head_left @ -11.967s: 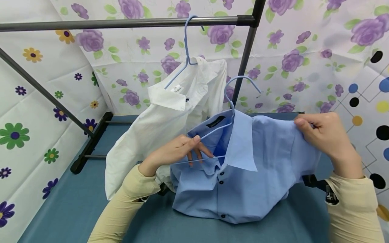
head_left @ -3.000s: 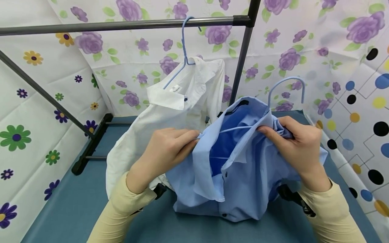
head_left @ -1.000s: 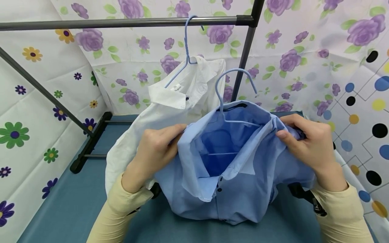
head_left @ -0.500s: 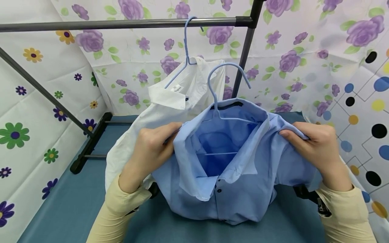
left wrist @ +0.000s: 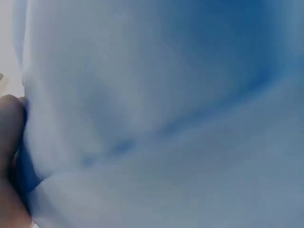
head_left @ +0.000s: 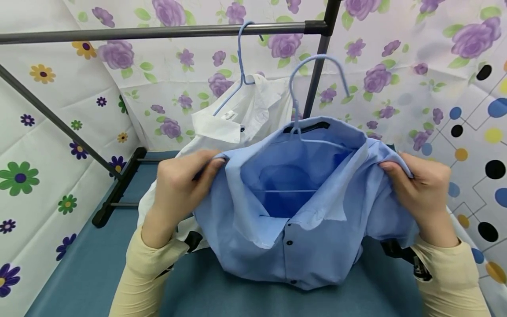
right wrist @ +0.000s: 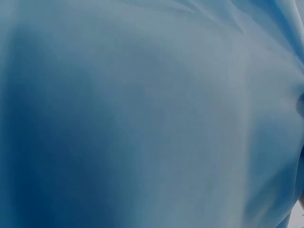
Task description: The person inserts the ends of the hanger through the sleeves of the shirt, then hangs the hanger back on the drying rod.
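Observation:
A light blue shirt [head_left: 253,259] with dark buttons is held up by both shoulders in the head view. My left hand [head_left: 178,189] pinches its shoulder on the left side, while my right hand [head_left: 421,189] pinches the opposite shoulder. Inside the wide collar sits a blue hanger [head_left: 294,88], its hook rising free above the neckline and its lower bar crossing the opening. Blue cloth fills most of both wrist views; fingers [left wrist: 10,128] show at the left edge of the left wrist view.
Behind, a white shirt [head_left: 218,130] hangs on another blue hanger [head_left: 240,57] from the dark rail [head_left: 158,33] of a rack. The rack's upright [head_left: 317,75] stands right of it. Below lies a teal surface [head_left: 87,264], with patterned sheets around.
Earlier my left hand was inside the collar at the hanger; now it grips the left shoulder. Lately the hands have spread apart, and the shirt and hanger hook have risen.

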Tool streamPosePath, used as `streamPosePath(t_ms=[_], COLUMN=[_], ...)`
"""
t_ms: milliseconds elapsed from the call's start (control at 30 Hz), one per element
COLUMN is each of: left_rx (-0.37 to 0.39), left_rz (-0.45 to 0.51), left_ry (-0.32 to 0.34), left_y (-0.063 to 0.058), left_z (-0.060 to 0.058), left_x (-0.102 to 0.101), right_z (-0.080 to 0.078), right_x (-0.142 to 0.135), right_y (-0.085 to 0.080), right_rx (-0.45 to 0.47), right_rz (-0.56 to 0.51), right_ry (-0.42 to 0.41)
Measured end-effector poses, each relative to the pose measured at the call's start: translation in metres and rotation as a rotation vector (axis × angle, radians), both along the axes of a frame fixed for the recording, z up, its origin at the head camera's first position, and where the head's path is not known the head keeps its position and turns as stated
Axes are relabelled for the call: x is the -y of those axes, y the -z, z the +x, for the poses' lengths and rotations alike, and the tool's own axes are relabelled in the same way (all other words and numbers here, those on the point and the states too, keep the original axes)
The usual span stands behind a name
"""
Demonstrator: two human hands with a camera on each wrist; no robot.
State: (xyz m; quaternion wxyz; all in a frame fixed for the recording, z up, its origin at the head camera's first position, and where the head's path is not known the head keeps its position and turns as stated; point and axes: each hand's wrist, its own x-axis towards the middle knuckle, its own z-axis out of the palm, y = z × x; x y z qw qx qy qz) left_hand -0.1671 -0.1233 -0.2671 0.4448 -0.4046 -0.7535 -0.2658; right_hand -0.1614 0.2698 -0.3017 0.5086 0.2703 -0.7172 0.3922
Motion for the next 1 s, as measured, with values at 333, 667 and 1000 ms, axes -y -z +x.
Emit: streamPosePath(t_ms=[333,667,1000], left_rx=[0.069,0.241,0.327], left_rz=[0.296,0.168,0.087], left_ry=[-0.057,-0.049,0.039], left_y=[-0.024,-0.029,-0.015], left_z=[-0.001,-0.024,-0.035], left_x=[0.014,0.007,0.010], right_z=[0.000,0.000,-0.003], right_x=[-0.008,-0.015,-0.018], right_y=[0.003,0.014,0.015], right_rx=[-0.021,0.001,0.005], right_rz=[-0.052,-0.113,-0.260], right_ry=[-0.152,-0.045,0.044])
